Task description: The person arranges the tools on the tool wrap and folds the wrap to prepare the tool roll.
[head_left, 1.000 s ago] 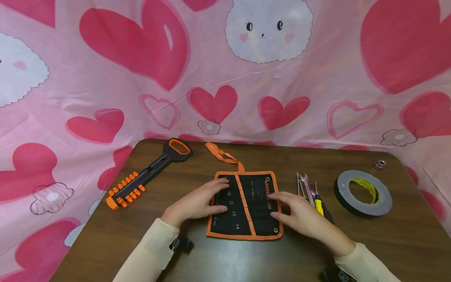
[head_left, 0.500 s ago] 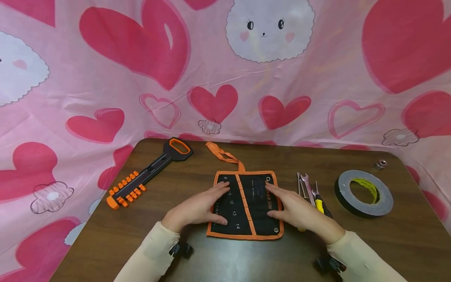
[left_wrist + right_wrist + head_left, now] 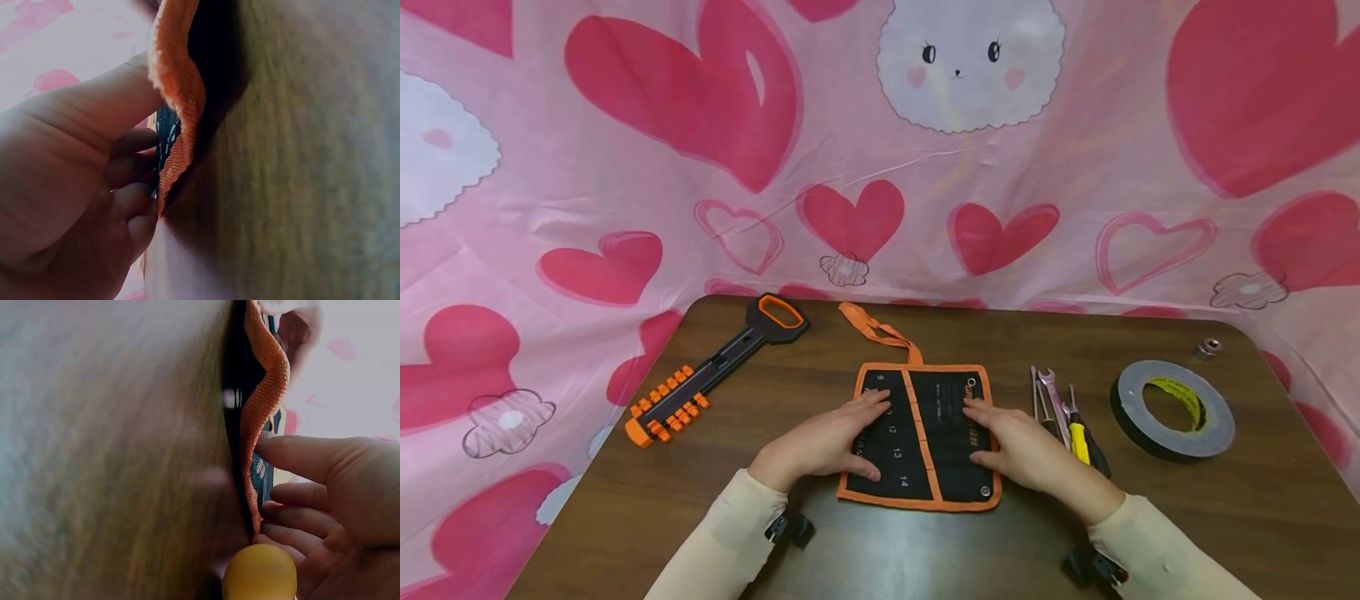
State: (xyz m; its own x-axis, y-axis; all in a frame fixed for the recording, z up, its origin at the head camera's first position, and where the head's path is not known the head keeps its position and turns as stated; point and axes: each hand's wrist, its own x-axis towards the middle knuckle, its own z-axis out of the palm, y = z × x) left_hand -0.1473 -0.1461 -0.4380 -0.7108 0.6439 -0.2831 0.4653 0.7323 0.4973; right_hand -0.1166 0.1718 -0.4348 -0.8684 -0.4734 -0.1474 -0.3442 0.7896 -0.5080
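Observation:
A black fabric tool pouch [image 3: 955, 475] with orange edging lies flat on the table in the head view. White size numbers are printed down its left half, and an orange strap [image 3: 880, 329] trails from its far edge. My left hand [image 3: 820, 442] rests on the left side, thumb and fingers spread apart. On the right side lies my right hand [image 3: 1033, 450], its fingers extended over the printed lettering. Both wrist views show the pouch's wavy orange edge [image 3: 178, 75] lifted a little from the wood, with the fingers against the upper face. Neither hand curls round the pouch.
Right of the pouch lie a wrench [image 3: 1054, 398], a yellow-handled screwdriver [image 3: 1078, 437] and other slim tools. A rounded yellow end [image 3: 259, 575] shows beside my right hand. Farther right are a tape roll [image 3: 1217, 429] and a metal socket [image 3: 1208, 348]. A black-and-orange clip rack [image 3: 730, 357] lies left.
My right hand has shifted slightly left and farther onto the pouch. The left thumb has slid a little nearer the pouch's front edge. The pouch has stayed in about the same place.

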